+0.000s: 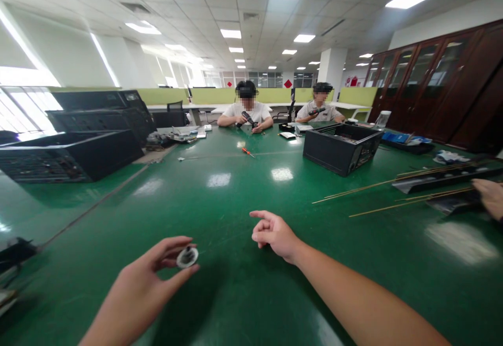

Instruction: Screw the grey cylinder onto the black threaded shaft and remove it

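Over the near left of the green table, my left hand (157, 272) grips a small round piece with a white rim and a dark centre (187, 257) between thumb and fingers. Its open face is turned towards me; what it is exactly I cannot make out. To the right of it, my right hand (275, 235) hovers above or rests on the table top. Its index finger points left, while the thumb and other fingers are curled together. Whether anything small lies between those fingers is hidden. The two hands are apart.
An orange screwdriver (247, 152) lies mid-table. Black computer cases stand at left (70, 154) and right (341, 147). Thin rods (353, 191) and dark metal trays are at right, beside another person's hand (489, 196). Two people (245, 112) (320, 110) sit opposite holding power drills.
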